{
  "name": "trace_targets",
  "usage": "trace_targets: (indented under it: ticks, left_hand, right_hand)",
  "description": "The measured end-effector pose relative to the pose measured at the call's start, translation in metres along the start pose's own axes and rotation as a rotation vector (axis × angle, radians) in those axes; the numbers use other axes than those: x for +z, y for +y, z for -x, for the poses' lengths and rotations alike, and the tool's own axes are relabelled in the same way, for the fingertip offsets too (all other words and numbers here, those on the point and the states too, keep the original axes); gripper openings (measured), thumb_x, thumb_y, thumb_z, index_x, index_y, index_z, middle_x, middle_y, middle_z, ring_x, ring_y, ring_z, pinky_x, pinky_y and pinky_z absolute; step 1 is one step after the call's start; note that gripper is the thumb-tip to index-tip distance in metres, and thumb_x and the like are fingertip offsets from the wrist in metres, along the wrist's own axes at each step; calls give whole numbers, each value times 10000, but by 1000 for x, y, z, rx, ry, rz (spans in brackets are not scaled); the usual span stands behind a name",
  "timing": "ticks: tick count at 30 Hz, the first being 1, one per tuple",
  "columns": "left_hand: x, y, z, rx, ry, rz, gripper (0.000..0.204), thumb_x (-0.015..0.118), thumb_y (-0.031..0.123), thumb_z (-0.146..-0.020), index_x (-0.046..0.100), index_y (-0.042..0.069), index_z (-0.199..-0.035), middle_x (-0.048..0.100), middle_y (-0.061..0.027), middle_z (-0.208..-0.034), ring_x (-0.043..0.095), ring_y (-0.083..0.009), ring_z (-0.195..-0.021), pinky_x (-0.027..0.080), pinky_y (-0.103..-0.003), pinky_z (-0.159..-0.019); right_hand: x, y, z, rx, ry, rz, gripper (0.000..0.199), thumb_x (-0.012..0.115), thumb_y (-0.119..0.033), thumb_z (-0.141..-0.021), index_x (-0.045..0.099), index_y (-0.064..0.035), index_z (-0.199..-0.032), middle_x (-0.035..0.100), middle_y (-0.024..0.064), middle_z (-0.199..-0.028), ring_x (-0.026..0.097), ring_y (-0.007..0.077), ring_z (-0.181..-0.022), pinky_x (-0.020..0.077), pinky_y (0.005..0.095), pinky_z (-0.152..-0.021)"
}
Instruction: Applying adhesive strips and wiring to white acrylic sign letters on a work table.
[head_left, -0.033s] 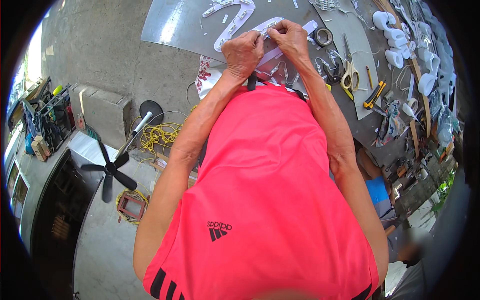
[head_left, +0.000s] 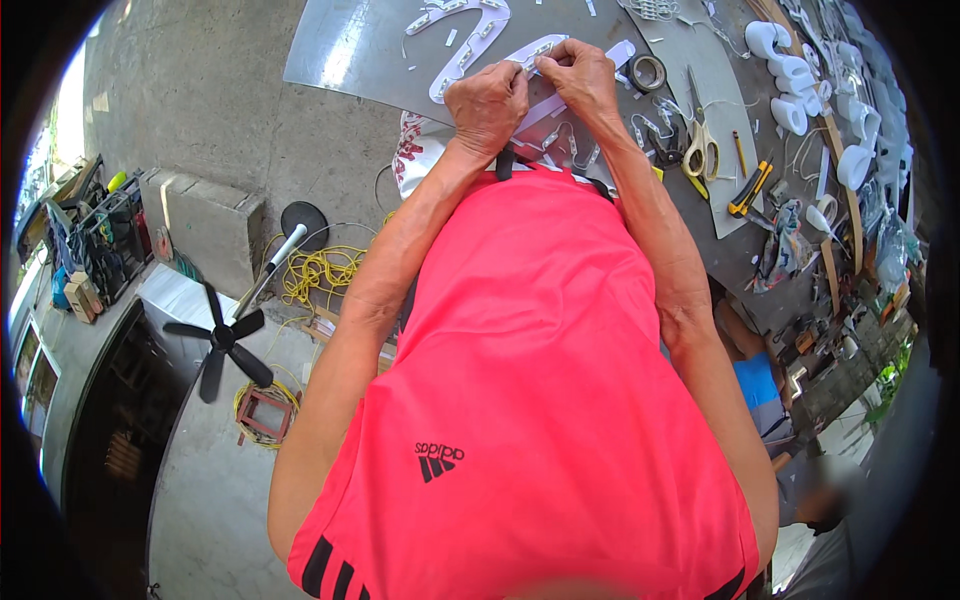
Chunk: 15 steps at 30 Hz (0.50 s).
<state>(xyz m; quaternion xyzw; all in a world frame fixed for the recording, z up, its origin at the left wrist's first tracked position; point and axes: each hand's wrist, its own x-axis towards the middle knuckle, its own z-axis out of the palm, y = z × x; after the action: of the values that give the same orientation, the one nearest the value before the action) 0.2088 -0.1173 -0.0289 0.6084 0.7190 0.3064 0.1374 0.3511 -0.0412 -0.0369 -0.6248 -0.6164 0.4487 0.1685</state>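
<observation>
Seating, it seems, a module strip on a white cut-out atop the metal sheet.
Left hand and right hand pinch closed, contents hidden; the next move likely calls for steady fingertips.

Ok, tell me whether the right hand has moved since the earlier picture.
No, not visibly: against the roll of dark tape lying on the work surface, the right hand keeps the same place, just to its left.
</observation>
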Motion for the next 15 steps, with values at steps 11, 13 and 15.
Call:
trace_targets:
  ticks: [11, 13, 15]
  left_hand:
    - [-43, -9, 7, 46, 86, 121, 93, 704, 79, -869, 709, 73, -961, 651, -79, -750, 654, -252, -667, 497, -359, -586]
    - [-47, -18, 5, 48, 23, 160, 98, 721, 102, -858, 712, 71, -951, 661, -83, -758, 659, -256, -667, 501, -363, -588]
    - [-51, -22, 6, 40, -36, 195, 111, 737, 126, -848, 714, 69, -941, 670, -87, -766, 664, -259, -666, 505, -368, -589]
  right_hand:
    - [-48, 3, 11, -26, -96, 2, 247, 712, -290, -905, 740, -45, -914, 696, 84, -702, 657, 173, -636, 508, 343, -615]
    - [-62, 10, 13, -57, 42, 151, 224, 685, -270, -919, 739, -53, -918, 696, 104, -708, 672, 236, -662, 518, 379, -639]
    - [-77, -1, 19, -3, 134, 428, 172, 627, -200, -932, 744, -79, -963, 710, 149, -806, 687, 366, -795, 531, 448, -738]
